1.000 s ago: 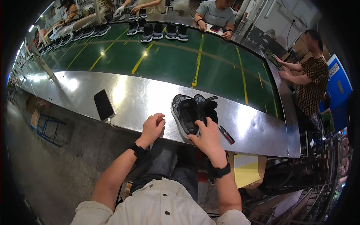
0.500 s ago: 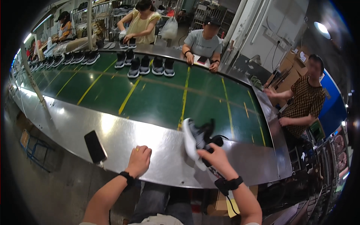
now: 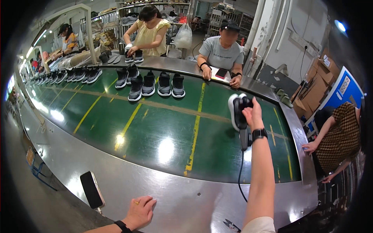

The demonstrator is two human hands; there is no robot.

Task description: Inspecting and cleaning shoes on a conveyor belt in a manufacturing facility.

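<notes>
Over the right part of the green conveyor belt (image 3: 175,132), my right hand (image 3: 253,114) is closed around dark sneakers (image 3: 237,110) with white soles, apparently a pair. The soles face left, and my palm hides part of the uppers. A black band circles my right wrist, and beside it is a small dark device (image 3: 244,139) with a cable trailing down. At the near side, my left hand (image 3: 140,213) rests on the metal table edge (image 3: 163,190), fingers loosely bent and slightly apart, holding nothing. To its left lies a phone (image 3: 92,190) with a dark screen.
Several dark sneakers (image 3: 149,85) stand in a row along the belt's far side. Thread snips (image 3: 232,225) lie at the near edge. Two people (image 3: 221,52) (image 3: 151,33) work across the belt; another person (image 3: 342,136) bends at the right end.
My right hand has carried the sneakers from the near metal edge out over the belt, away and to the right. The person at the right has bent down. The view has shifted.
</notes>
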